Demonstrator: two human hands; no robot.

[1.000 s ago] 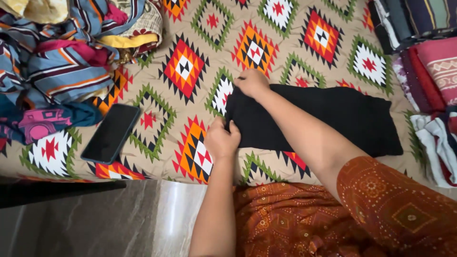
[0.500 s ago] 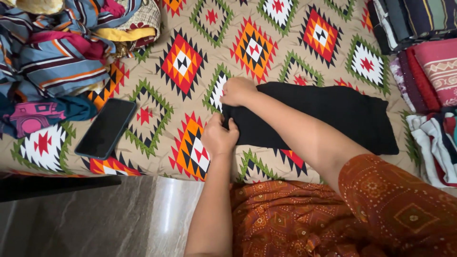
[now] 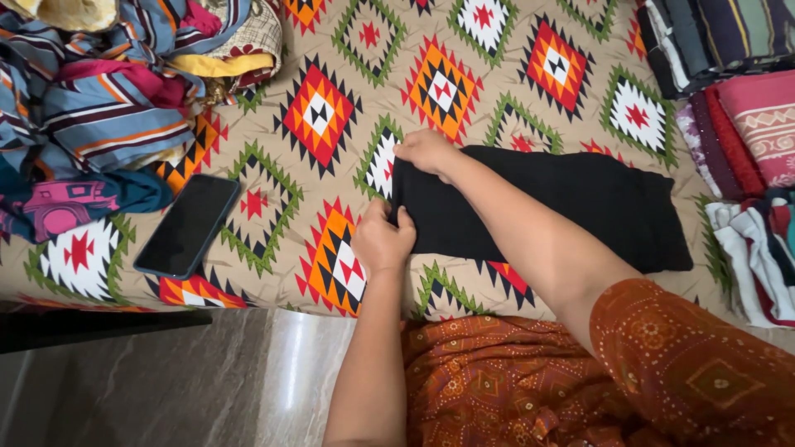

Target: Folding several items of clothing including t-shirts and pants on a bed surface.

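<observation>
A black cloth (image 3: 571, 207) lies flat and folded on a bed sheet (image 3: 315, 116) with bright diamond patterns. My left hand (image 3: 383, 238) pinches the cloth's near left corner. My right hand (image 3: 426, 151) grips the far left corner, with its forearm stretched across the cloth. Both hands sit at the cloth's left end.
A dark phone (image 3: 188, 225) lies face up on the sheet to the left. A heap of striped and coloured clothes (image 3: 108, 108) fills the upper left. Stacks of folded clothes (image 3: 737, 108) stand along the right edge. A grey stone floor (image 3: 166, 381) lies below.
Both hands have stayed at the cloth's left end; the right hand has drawn slightly nearer along that edge. The view has shifted a little.
</observation>
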